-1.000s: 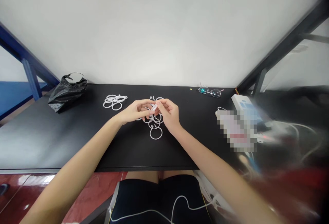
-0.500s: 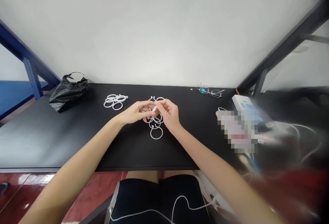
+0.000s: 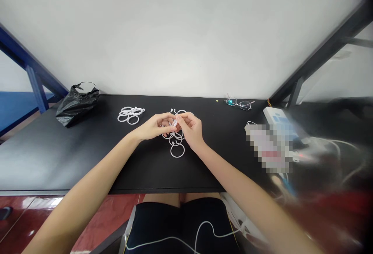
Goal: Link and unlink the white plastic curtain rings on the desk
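Note:
My left hand (image 3: 154, 127) and my right hand (image 3: 189, 127) meet above a tangled pile of white plastic rings (image 3: 177, 150) in the middle of the black table (image 3: 72, 156). Between their fingertips they pinch a small white plastic piece (image 3: 175, 122), probably part of a ring. The hands hide most of the pile, and one ring shows whole below them. To the left of my left hand lies a smaller cluster of linked white rings (image 3: 130, 114).
A crumpled black plastic bag (image 3: 77, 107) sits at the table's back left. Eyeglasses (image 3: 237, 104) lie at the back right. A white device (image 3: 276, 118) and a pixelated patch (image 3: 269, 149) are at the right, with white cables nearby. A white wall backs the table.
The hands stay over the pile, still pinching the white piece. Only the fingers shift slightly.

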`<state>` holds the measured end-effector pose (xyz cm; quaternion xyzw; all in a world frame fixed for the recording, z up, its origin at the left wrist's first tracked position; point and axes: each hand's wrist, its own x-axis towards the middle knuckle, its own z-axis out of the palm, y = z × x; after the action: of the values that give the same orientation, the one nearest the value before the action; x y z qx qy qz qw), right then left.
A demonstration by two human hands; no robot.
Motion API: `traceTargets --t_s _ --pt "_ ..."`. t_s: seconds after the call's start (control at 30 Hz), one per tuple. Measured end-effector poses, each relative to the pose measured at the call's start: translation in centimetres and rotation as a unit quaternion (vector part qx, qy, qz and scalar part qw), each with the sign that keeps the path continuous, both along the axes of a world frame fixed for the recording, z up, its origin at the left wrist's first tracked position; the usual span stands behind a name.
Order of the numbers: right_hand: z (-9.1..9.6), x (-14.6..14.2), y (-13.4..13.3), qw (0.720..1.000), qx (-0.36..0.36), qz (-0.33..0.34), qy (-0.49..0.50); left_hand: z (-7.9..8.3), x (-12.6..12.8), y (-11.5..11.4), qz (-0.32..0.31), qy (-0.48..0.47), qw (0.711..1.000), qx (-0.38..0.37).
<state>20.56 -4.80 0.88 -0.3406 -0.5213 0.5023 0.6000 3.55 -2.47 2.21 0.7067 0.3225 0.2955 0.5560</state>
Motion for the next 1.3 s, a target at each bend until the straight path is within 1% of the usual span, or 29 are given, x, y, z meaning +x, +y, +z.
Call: traceTargets --t_s 0.13,0.23,0.5,0.57,0.6,0.63,0.7,0.73,0.77,0.83,0.9,0.93,1.0,1.13,1.3 --pt "-0.1 0.0 0.1 1.0 -0.011 -0.004 0.004 -0.1 0.0 0.1 0.024 -0.002 1.0 0.003" --pt "-0.1 0.0 0.2 0.999 -0.024 -0.022 -0.005 0.0 -0.1 0.1 0.052 0.009 0.999 0.007" --pt "-0.5 0.1 0.3 0.998 -0.034 -0.042 -0.024 0.3 0.0 -0.1 0.147 -0.007 0.988 0.039" --pt "-0.5 0.1 0.4 0.998 -0.038 -0.048 -0.022 0.3 -0.2 0.1 0.196 0.01 0.978 0.072" --pt "-0.5 0.1 0.4 0.998 -0.041 -0.051 -0.02 0.3 -0.4 0.2 0.235 0.029 0.966 0.103" --pt "-0.5 0.1 0.4 0.997 -0.043 -0.053 -0.017 0.3 -0.6 0.3 0.28 0.056 0.948 0.142" --pt "-0.5 0.1 0.4 0.997 -0.047 -0.055 -0.011 0.3 -1.3 0.6 0.357 0.138 0.895 0.23" --pt "-0.4 0.0 0.4 0.997 -0.048 -0.055 -0.009 0.3 -1.7 0.7 0.381 0.187 0.864 0.27" --pt "-0.4 0.0 0.4 0.997 -0.05 -0.055 -0.007 0.2 -2.2 0.9 0.393 0.235 0.835 0.305" --pt "-0.3 0.0 0.3 0.997 -0.052 -0.053 -0.009 0.1 -3.2 1.3 0.409 0.31 0.784 0.349" --pt "-0.3 0.0 0.3 0.997 -0.054 -0.052 -0.012 -0.2 -4.3 1.7 0.439 0.35 0.744 0.362" --pt "-0.4 0.0 0.3 0.997 -0.054 -0.051 -0.013 -0.4 -4.8 1.9 0.452 0.367 0.73 0.358" --pt "-0.4 0.0 0.3 0.997 -0.053 -0.05 -0.012 -0.9 -5.8 2.2 0.468 0.4 0.714 0.333" --pt "-0.4 0.1 0.3 0.997 -0.051 -0.05 -0.017 -2.0 -6.8 2.7 0.478 0.461 0.697 0.271" --pt "-0.2 0.1 0.2 0.997 -0.051 -0.05 -0.016 -2.6 -7.0 3.2 0.463 0.484 0.696 0.258"
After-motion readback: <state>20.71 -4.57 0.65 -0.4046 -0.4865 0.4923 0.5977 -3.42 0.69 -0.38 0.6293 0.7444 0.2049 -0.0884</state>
